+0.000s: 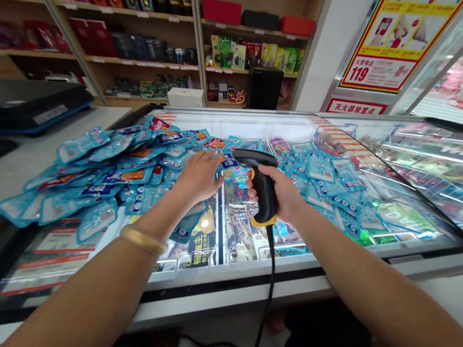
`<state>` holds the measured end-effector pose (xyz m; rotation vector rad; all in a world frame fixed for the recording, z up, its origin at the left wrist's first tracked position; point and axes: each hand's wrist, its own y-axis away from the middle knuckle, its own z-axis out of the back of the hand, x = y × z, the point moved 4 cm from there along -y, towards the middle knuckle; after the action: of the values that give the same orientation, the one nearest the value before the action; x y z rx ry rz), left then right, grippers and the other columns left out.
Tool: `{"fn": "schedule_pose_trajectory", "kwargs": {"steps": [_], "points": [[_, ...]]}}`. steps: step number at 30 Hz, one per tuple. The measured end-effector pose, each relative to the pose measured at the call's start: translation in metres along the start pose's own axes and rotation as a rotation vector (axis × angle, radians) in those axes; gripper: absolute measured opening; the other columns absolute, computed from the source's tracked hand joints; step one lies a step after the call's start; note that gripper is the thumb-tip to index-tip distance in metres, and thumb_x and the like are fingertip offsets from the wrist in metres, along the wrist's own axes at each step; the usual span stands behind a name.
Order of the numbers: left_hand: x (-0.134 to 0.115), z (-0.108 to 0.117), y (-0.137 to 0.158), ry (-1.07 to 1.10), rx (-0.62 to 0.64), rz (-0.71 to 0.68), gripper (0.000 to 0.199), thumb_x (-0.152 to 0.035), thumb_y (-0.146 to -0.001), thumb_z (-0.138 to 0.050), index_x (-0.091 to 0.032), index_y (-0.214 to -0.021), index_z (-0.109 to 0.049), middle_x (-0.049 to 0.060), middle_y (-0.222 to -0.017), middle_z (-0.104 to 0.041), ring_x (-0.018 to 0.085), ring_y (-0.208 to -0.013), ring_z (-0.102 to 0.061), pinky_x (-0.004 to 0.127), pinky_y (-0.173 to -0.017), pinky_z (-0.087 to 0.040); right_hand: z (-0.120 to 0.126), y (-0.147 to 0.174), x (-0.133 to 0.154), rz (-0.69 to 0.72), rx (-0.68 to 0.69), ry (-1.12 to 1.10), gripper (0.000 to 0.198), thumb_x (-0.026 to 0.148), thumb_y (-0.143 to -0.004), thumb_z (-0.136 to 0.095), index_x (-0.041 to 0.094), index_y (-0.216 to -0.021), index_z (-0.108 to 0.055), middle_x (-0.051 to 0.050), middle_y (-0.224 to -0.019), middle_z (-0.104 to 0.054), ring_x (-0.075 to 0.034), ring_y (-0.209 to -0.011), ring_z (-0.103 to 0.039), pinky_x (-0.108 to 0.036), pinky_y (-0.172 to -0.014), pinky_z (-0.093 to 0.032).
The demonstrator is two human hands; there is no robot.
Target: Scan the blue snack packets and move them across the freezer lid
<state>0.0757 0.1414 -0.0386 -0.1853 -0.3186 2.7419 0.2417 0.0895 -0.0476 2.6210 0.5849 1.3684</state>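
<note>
Above the glass-topped chest freezer (229, 301), a person's right hand (281, 192) is gripping a handheld barcode scanner (264, 197); the left hand (200, 175), loosely open, is reaching over blue snack packets (101, 176) heaped on the freezer.

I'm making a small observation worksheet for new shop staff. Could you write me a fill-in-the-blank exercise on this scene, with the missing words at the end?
1. The hand gripping the scanner is the person's own ____ one.
2. The cable hanging from the scanner is ____ in colour.
3. The heaped packets near the other hand are mostly ____ in colour.
4. The large number printed on the wall poster is ____.

Missing words: right; black; blue; 119.
</note>
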Motion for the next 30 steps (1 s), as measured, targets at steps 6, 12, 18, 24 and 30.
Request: {"fn": "schedule_pose_trajectory", "kwargs": {"steps": [6,12,18,24,30], "points": [[-0.004,-0.009,0.005,-0.109,0.068,-0.039,0.052,-0.036,-0.097,-0.036,-0.018,-0.146,-0.041,0.016,-0.148,-0.047,0.035,-0.141,-0.037,0.052,-0.114,-0.028,0.009,0.005,-0.004,-0.009,0.006,-0.018,0.017,0.031,-0.086,-0.053,0.015,-0.083,-0.06,-0.004,-0.062,-0.059,-0.011,-0.049,-0.05,-0.02,-0.044,-0.042],[-0.008,0.001,0.006,-0.09,-0.026,-0.018,0.038,-0.04,-0.092,-0.05,-0.019,-0.121,-0.061,0.016,-0.116,-0.065,0.032,-0.111,-0.059,0.044,-0.098,-0.043,0.009,0.007,-0.003,0.01,0.01,-0.021,0.017,0.032,-0.083,-0.056,0.015,-0.084,-0.06,-0.003,-0.063,-0.059,-0.011,-0.05,-0.05,-0.02,-0.045,-0.042],[-0.012,0.003,0.005,-0.097,-0.025,-0.04,0.036,-0.038,-0.092,-0.051,-0.017,-0.119,-0.061,0.017,-0.122,-0.062,0.034,-0.122,-0.054,0.044,-0.102,-0.04,0.008,0.008,-0.004,0.015,0.0,-0.021,0.018,0.032,-0.083,-0.056,0.015,-0.084,-0.06,-0.003,-0.062,-0.059,-0.011,-0.05,-0.049,-0.02,-0.045,-0.042],[-0.014,-0.008,0.002,0.008,0.052,-0.149,0.054,-0.031,-0.096,-0.041,-0.014,-0.147,-0.035,0.017,-0.138,-0.057,0.029,-0.128,-0.052,0.045,-0.113,-0.029,0.007,0.009,-0.004,0.008,0.004,-0.033,0.017,0.032,-0.081,-0.058,0.016,-0.085,-0.06,-0.003,-0.063,-0.06,-0.011,-0.05,-0.05,-0.021,-0.045,-0.042],[-0.018,0.0,-0.002,-0.117,0.056,-0.128,0.039,-0.034,-0.094,-0.045,-0.017,-0.126,-0.06,0.017,-0.121,-0.064,0.034,-0.113,-0.058,0.043,-0.095,-0.044,0.009,0.008,-0.004,0.011,0.02,-0.017,0.018,0.033,-0.08,-0.06,0.016,-0.083,-0.059,-0.003,-0.064,-0.059,-0.011,-0.051,-0.05,-0.021,-0.045,-0.043]]}}
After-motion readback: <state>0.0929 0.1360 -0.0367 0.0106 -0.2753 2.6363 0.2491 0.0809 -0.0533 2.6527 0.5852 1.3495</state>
